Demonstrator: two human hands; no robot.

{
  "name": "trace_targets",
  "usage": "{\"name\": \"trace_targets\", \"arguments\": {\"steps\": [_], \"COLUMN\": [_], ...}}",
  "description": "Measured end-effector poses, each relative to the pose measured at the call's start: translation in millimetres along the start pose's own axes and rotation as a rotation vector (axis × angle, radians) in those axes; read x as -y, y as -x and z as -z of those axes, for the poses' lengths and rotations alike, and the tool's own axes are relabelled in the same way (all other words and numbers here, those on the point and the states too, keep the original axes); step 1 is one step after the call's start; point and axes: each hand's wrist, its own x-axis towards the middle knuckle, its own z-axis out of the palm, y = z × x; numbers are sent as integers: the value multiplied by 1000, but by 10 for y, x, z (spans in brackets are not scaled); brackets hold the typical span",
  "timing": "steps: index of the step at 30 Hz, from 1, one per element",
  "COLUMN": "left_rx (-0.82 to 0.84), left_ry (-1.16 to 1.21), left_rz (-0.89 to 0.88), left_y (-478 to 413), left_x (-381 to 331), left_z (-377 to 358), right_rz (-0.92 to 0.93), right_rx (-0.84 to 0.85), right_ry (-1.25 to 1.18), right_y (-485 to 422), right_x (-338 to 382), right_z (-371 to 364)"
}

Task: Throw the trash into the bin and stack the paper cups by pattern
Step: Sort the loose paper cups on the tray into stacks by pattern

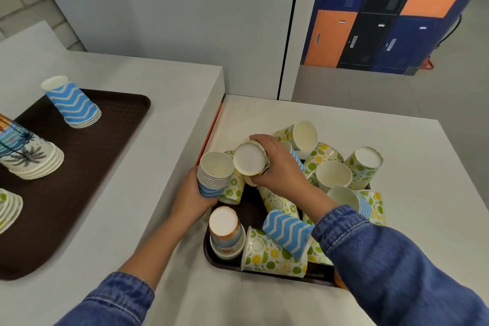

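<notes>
Cups lay heaped on a dark brown plastic tray [264, 268], and everything below is placed from that tray. At its far left corner the left hand [191, 200] was wrapped around a nested stack of white-rimmed paper cups with a blue zigzag band [214, 174], mouths facing up. Just to the right of that stack, touching or nearly so, the right hand [275, 164] was closed around a single paper cup lying on its side [250, 159], its white base turned toward the camera; its pattern was mostly hidden by the fingers. That cup's long axis ran roughly level, so it would probably need tipping upright before it could nest, if its pattern matched. A loose blue zigzag paper cup [287, 233] lay at the tray's near side, nearer the right arm.

Lemon-and-lime printed paper cups [272, 253] covered most of the tray. It sat on a white tabletop [410, 167]. Left of it, on a higher white counter [158, 82], a second brown tray [87, 167] held sorted stacks, including an inverted blue zigzag stack [72, 102]. Orange, blue and black lockers [370, 13] stood beyond. No bin was visible.
</notes>
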Motion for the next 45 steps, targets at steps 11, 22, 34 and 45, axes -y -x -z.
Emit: {"name": "trace_targets", "arguments": {"steps": [11, 22, 34, 45], "left_rx": [15, 191, 556, 813], "left_ry": [-14, -1248, -1459, -1347], "left_rz": [-137, -629, -1241, -1344], "left_y": [5, -246, -324, -468], "left_x": [-98, -279, -637, -699], "left_z": [108, 149, -172, -407], "right_rz": [-151, -287, -327, -391], "right_rx": [-29, -264, -361, -477], "right_ry": [-201, -484, -556, -592], "right_y": [93, 229, 397, 450], "right_x": [47, 42, 93, -233], "right_z": [113, 505, 764, 1177]}}
